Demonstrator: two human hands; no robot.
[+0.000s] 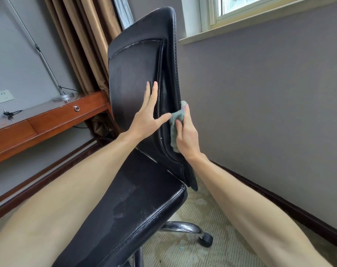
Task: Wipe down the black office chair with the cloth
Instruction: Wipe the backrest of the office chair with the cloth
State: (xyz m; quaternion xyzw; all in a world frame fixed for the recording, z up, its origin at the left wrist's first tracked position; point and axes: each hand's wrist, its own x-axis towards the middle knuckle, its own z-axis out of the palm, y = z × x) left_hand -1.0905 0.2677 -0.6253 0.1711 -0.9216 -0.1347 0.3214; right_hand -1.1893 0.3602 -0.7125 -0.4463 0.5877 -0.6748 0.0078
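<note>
Chair seat (137, 205) below my arms; left hand (147, 116) spread flat on the backrest (133, 78), right hand (187, 135) pinching the green cloth (176, 118) against its side edge.

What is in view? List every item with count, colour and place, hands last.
Chair: one, black, centre, backrest upright.
Cloth: one, grey-green, pressed on the backrest's side edge.
Desk: one, reddish-brown wood, left, by the wall.
Lamp: one, silver, base on the desk.
Keys: one bunch, dark, on the desk.
Wall socket: one, white, left wall.
Curtain: one, brown, behind the chair.
Window: one, white frame, top right.
Carpet: beige, floor.
Left hand: flat on the backrest, open.
Right hand: grip on the cloth.
</note>
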